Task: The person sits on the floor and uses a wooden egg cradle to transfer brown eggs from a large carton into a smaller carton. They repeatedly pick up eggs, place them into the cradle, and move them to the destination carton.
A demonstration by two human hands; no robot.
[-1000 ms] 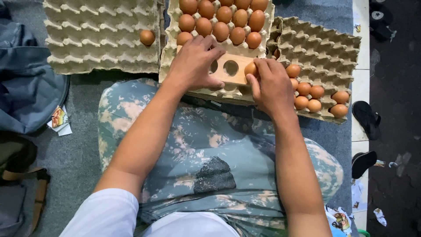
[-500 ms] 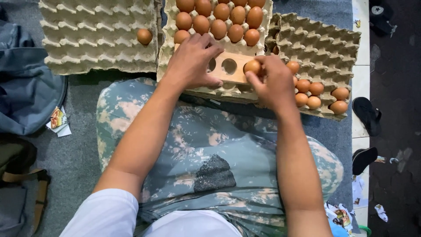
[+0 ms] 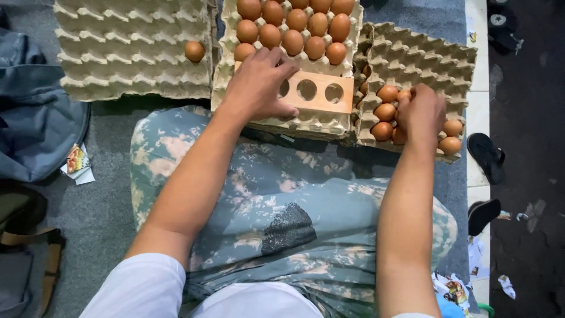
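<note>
Left of the middle egg tray (image 3: 226, 73), a larger tray (image 3: 123, 59) is cut off at the top and holds one egg (image 3: 194, 51). On the middle tray lies a wooden block with round holes (image 3: 321, 93), its left end hidden under the flat, open left hand (image 3: 259, 85). Right of it, the right hand (image 3: 421, 112) curls over brown eggs (image 3: 385, 112); whether it grips one cannot be told.

- Three egg trays (image 3: 135, 65): left, middle, right.
- One egg (image 3: 194, 51) in the left tray.
- One wooden block (image 3: 321, 92) with three round holes showing.
- Two sandals (image 3: 487, 156) on the right.
</note>
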